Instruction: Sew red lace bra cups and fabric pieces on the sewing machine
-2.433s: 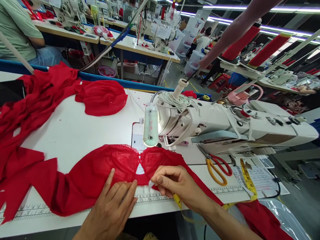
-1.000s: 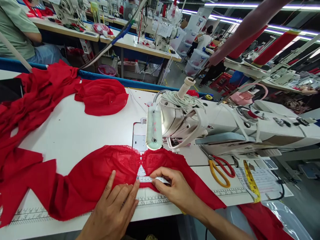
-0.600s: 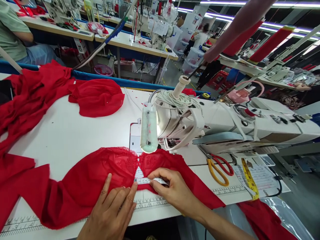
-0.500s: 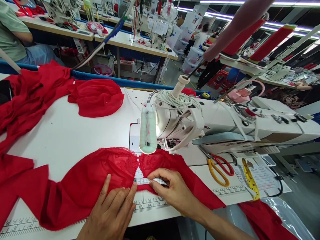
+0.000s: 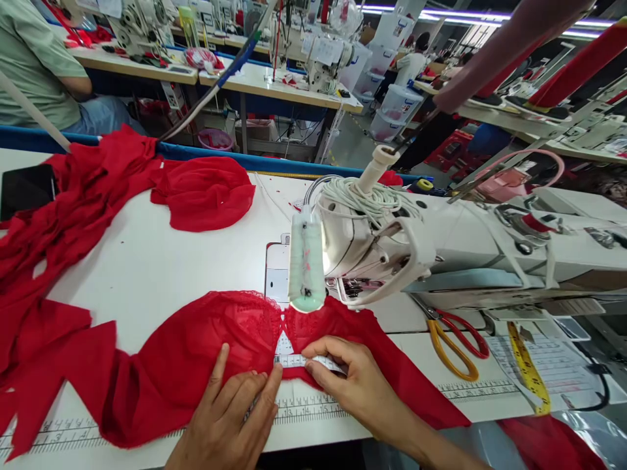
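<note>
A red lace bra piece (image 5: 206, 352) lies flat on the white sewing table (image 5: 147, 261), in front of the sewing machine (image 5: 441, 241). My left hand (image 5: 230, 418) presses flat on the left cup's lower edge, fingers stretched out. With thumb and fingers pinched, my right hand (image 5: 353, 385) holds a short white measuring tape (image 5: 304, 360) across the centre bridge between the cups. The tape's left end meets my left fingertips.
Scissors with red and yellow handles (image 5: 455, 339) and a yellow tape measure (image 5: 526, 369) lie right of the machine. Loose red fabric (image 5: 73, 209) covers the table's left and back. A ruler strip (image 5: 313, 411) runs along the front edge. Another person's arm (image 5: 509, 46) reaches in overhead.
My right hand laid the white tape flat across the bra's centre; earlier it pinched the tape's end near the lower edge. Since then both hands stay put; only the view shifted.
</note>
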`<state>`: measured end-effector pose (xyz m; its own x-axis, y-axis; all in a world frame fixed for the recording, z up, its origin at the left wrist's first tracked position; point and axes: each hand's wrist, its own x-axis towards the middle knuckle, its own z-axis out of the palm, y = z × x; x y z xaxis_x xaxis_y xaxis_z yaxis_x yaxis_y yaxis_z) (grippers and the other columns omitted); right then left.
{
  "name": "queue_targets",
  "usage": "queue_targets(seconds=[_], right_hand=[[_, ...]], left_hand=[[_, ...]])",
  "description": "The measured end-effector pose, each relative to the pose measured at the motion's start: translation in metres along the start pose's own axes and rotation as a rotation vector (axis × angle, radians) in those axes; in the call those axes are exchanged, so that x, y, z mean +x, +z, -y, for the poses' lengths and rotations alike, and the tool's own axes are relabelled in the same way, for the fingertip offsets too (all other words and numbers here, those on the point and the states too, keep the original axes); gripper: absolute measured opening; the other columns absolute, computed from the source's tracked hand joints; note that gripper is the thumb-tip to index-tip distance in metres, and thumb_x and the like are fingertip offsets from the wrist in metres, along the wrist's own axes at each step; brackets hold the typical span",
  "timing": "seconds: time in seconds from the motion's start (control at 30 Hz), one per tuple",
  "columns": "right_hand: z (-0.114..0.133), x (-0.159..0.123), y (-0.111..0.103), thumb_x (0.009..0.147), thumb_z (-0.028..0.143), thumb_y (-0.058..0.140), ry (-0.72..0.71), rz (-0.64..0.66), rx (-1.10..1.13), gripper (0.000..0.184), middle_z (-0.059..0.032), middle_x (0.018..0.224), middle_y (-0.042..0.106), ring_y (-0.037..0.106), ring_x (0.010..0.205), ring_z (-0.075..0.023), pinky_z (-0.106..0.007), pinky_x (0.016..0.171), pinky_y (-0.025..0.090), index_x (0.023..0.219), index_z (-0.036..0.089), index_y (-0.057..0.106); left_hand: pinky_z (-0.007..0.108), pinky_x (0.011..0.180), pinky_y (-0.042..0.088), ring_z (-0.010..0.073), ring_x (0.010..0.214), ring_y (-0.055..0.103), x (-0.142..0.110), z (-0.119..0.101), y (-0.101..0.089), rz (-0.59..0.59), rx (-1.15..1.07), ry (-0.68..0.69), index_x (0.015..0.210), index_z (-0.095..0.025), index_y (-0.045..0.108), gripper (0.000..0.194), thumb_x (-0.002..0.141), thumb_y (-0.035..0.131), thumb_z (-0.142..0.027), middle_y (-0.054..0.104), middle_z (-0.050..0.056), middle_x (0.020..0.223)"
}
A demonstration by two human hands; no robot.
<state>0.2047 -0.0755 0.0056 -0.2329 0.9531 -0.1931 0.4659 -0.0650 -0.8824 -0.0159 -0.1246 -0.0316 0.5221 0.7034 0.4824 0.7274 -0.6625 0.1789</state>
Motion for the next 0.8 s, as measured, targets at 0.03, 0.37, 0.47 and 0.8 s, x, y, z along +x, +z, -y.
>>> queue_targets(seconds=[0.03, 0.37, 0.47, 0.8], right_hand=[[-0.0001, 0.0, 0.0001, 0.085, 0.021, 0.063, 0.002, -0.003, 0.006, 0.012, 0.0003, 0.086, 0.076, 0.068, 0.079, -0.0161, -0.025, 0.078, 0.05, 0.085, 0.022, 0.075], [-0.0017, -0.0007, 0.0016, 0.084, 0.022, 0.062, 0.0, -0.02, 0.023, 0.013, -0.0011, 0.087, 0.076, 0.07, 0.081, -0.0177, -0.025, 0.077, 0.052, 0.085, 0.022, 0.075], [-0.0021, -0.0001, 0.0002, 0.084, 0.021, 0.061, 0.007, -0.001, 0.024, 0.014, -0.0016, 0.086, 0.076, 0.069, 0.08, -0.0175, -0.024, 0.073, 0.051, 0.085, 0.022, 0.075], [-0.0063, 0.0009, -0.0027, 0.083, 0.024, 0.064, 0.078, 0.042, 0.083, 0.013, -0.0021, 0.084, 0.075, 0.068, 0.079, -0.0173, -0.022, 0.064, 0.049, 0.086, 0.02, 0.076]], left_hand=[[0.059, 0.123, 0.021, 0.0169, 0.093, 0.059, -0.0006, 0.0001, 0.0002, 0.001, -0.003, -0.008, 0.13, -0.012, 0.063, 0.034, 0.097, 0.054, -0.015, 0.067, 0.005, 0.102], [0.06, 0.122, 0.023, 0.0172, 0.093, 0.06, -0.0026, 0.0037, 0.0039, -0.003, 0.007, 0.014, 0.131, -0.012, 0.063, 0.036, 0.095, 0.058, -0.015, 0.067, 0.006, 0.102], [0.06, 0.122, 0.022, 0.0169, 0.093, 0.06, -0.0024, 0.0032, 0.0033, 0.002, 0.011, 0.015, 0.131, -0.01, 0.062, 0.037, 0.096, 0.057, -0.015, 0.067, 0.006, 0.102], [0.059, 0.124, 0.02, 0.0172, 0.093, 0.061, -0.0008, 0.0025, -0.0001, 0.023, 0.022, 0.014, 0.131, -0.01, 0.062, 0.036, 0.096, 0.056, -0.015, 0.067, 0.006, 0.102]])
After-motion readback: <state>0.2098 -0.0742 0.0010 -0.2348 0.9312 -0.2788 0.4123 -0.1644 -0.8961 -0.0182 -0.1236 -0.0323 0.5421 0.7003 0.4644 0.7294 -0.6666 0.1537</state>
